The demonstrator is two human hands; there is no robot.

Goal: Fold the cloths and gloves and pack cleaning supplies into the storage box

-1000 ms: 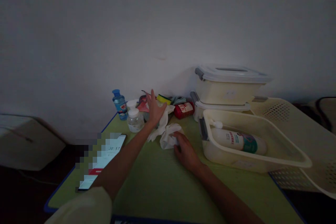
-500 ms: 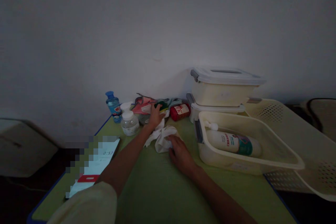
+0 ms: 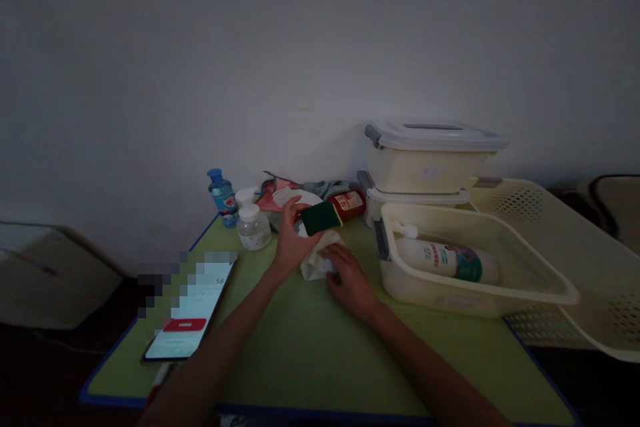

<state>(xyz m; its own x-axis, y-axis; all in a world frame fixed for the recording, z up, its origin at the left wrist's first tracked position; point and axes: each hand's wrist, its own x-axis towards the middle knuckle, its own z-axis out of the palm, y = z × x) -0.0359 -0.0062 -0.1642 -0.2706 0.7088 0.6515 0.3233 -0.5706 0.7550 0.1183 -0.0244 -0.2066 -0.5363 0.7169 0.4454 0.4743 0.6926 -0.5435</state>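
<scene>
Green counter (image 3: 310, 353) by gray wall (image 3: 300, 47) runs to blue front edge (image 3: 300, 413), left hand (image 3: 291, 238) gripping sponge (image 3: 321, 217), right hand (image 3: 353, 283) closed on tissue (image 3: 315, 267), tub (image 3: 450, 303) near right edge (image 3: 543, 372).

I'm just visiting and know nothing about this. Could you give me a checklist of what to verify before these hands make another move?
1. Dark green, rectangular, yellow-edged sponge held: ok, in the left hand.
2. Right hand on the crumpled white cloth: ok, touching; firmness of grip, cannot tell.
3. Sponge clear of the red cylindrical bottle: cannot tell, they overlap in this view.
4. Cream rectangular plastic bin open on top: ok, no lid on it.
5. White plastic pump bottle with green label upright: not ok, lying inside the bin.
6. Translucent blue plastic bottle upright: ok.
</scene>
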